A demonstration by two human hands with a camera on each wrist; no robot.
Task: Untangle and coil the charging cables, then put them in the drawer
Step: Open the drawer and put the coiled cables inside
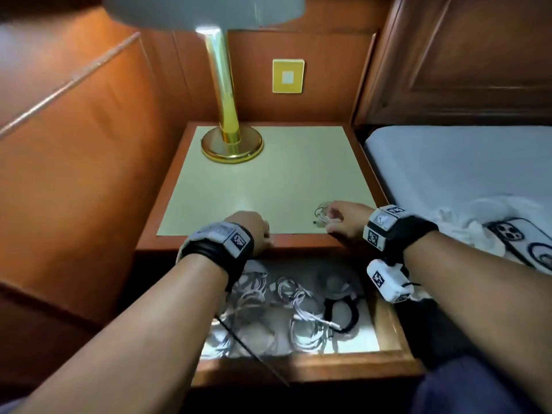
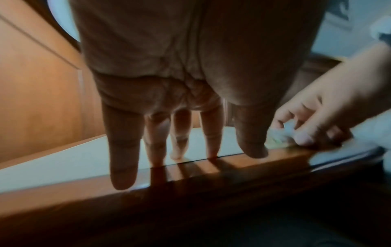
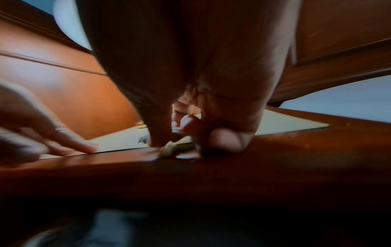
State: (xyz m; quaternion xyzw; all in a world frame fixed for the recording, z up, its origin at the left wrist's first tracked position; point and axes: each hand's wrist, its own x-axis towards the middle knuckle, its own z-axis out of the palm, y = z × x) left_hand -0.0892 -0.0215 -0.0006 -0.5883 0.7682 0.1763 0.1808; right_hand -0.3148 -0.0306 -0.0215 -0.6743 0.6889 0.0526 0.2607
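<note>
A small coiled white cable (image 1: 323, 213) lies at the front right of the nightstand top (image 1: 268, 180). My right hand (image 1: 346, 219) grips it, fingers curled round it against the wooden front edge; the right wrist view shows the cable (image 3: 169, 148) pinched under thumb and fingers. My left hand (image 1: 254, 231) rests with straight fingers (image 2: 123, 163) on the front edge and holds nothing. Below, the open drawer (image 1: 388, 333) holds several coiled white cables (image 1: 298, 312) and a black cable (image 1: 343, 312).
A brass lamp (image 1: 230, 144) stands at the back left of the nightstand. A bed (image 1: 463, 162) with a phone (image 1: 519, 240) and white cloth lies to the right. Wood panelling closes the left side.
</note>
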